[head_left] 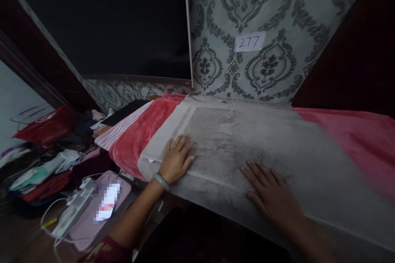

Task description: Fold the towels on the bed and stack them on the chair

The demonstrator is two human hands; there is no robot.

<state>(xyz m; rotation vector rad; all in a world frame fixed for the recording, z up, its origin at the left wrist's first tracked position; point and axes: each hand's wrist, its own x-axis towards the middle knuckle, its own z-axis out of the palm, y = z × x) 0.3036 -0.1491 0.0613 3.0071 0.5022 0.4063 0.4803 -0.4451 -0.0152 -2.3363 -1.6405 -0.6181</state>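
While fingers (177, 148) of left hand (173, 165) lie spread, grasping nothing, on grey fabric (212, 125), right hand (274, 197) rests likewise open-fingered farther right, near fabric's front edge. Bracelet (161, 181) on left wrist. Grey fabric spread lengthwise beside patterned wall (226, 65); red-pink fabric (137, 137) showing at both ends. Lower left: power strip (70, 212) on pink stand (123, 189). Clothes pile (46, 176) beyond. Above: dark screen (117, 20), card marked "277" (250, 42).

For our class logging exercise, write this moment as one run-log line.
left hand: palm down on grey cloth | right hand: palm down, seemingly touching it | gripped: nothing
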